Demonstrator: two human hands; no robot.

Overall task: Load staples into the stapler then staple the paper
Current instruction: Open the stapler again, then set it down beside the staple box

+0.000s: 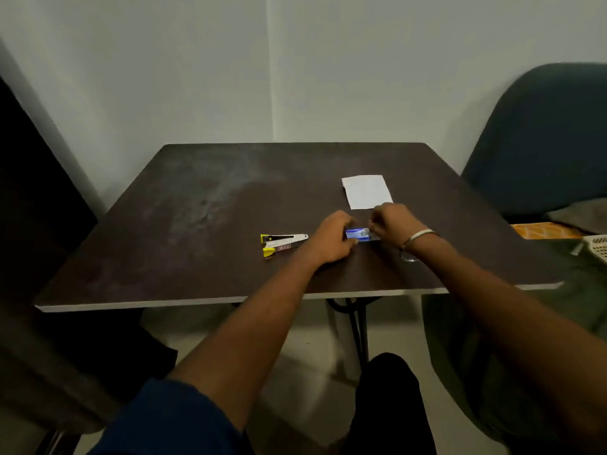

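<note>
Holding a small blue staple box [358,233] between both hands, low over the dark table [203,205].

Fingers of the left hand [331,239] curl round the box's left end, while the right hand [391,221] has its fingertips bunched at the box's right end; whether they pinch the box or something from it is too blurred to tell. A bangle [418,238] sits on the right wrist. Just left of the left hand, not touching it, the stapler [283,244] lies on the table with its yellow end pointing left and its top swung open. White paper [367,191] lies flat just beyond the right hand, toward the far right edge. Wide bare tabletop stretches to the left and far side. Both hands work near the front edge, and a dark chair [542,139] stands off the right side.
</note>
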